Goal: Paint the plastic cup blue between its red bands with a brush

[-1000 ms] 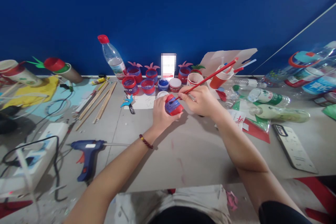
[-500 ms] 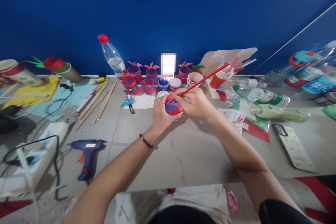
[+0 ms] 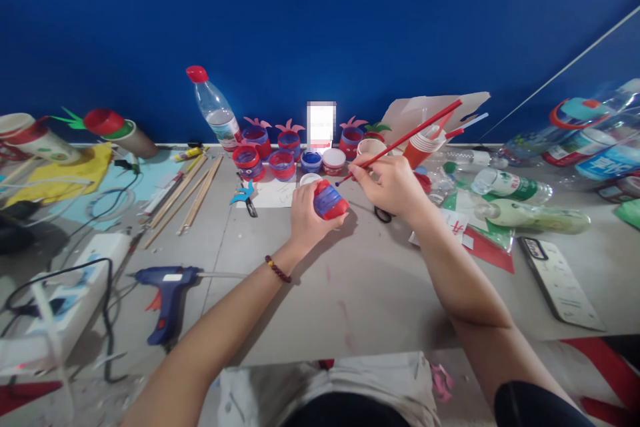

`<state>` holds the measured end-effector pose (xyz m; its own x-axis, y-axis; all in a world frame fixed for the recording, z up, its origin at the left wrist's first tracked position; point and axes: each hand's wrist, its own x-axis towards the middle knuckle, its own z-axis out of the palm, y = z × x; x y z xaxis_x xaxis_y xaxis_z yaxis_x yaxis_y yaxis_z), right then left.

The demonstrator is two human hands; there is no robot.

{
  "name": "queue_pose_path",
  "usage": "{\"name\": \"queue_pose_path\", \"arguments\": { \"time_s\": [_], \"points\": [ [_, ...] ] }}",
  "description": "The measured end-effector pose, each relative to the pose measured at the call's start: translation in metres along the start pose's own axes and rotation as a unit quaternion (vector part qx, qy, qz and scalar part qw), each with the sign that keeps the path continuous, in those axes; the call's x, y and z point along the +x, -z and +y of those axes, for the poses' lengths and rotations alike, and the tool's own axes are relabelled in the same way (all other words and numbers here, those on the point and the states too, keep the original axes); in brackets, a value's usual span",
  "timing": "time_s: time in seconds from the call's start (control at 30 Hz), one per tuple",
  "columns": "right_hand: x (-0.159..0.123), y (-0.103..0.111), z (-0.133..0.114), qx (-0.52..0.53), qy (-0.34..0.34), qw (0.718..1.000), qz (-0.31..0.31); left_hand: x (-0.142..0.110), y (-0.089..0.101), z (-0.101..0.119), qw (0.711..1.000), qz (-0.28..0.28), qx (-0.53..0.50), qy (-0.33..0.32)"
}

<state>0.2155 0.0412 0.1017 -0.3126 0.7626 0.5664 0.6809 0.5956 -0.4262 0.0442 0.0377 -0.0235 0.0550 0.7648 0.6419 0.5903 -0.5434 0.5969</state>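
My left hand (image 3: 310, 213) is wrapped round a small cup painted red and blue (image 3: 330, 201), tilted on its side above the table. Between the fingers of my right hand (image 3: 393, 183) is a long red paintbrush (image 3: 405, 141). Its dark tip points toward the cup and stands a little apart from it. Just behind the hands are an open jar of blue paint (image 3: 311, 161), a jar with a pale top (image 3: 333, 161) and a white lid (image 3: 311, 179). Several red and blue cups (image 3: 281, 165) line the back, some with pink paper leaves.
A blue glue gun (image 3: 167, 290) lies at left, near a white power strip (image 3: 75, 300) with cables. Wooden sticks (image 3: 187, 197) and a clear bottle (image 3: 217, 110) are behind it. At right are plastic bottles (image 3: 515, 185), a phone (image 3: 560, 283) and a red cup holding straws (image 3: 417, 147).
My right hand has moved right with the paintbrush, drawing its tip off the cup. Black scissor handles now show beneath that hand. My left hand and the cup stay nearly still.
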Motion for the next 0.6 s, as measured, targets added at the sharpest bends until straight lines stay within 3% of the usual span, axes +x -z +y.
{"name": "queue_pose_path", "arguments": {
  "time_s": [0.27, 0.43, 0.6],
  "points": [
    [-0.006, -0.011, -0.008, 0.093, -0.009, 0.994, -0.060, -0.002, -0.004, -0.006, 1.000, 0.000, 0.021, -0.018],
    [-0.004, -0.012, -0.018, 0.049, -0.013, 0.995, -0.089, -0.002, -0.004, -0.006, 1.000, 0.001, 0.021, -0.017],
    [-0.002, -0.003, -0.014, 0.020, -0.018, 0.997, -0.066, -0.001, -0.002, -0.003, 1.000, 0.001, 0.009, -0.014]
  ]
}}
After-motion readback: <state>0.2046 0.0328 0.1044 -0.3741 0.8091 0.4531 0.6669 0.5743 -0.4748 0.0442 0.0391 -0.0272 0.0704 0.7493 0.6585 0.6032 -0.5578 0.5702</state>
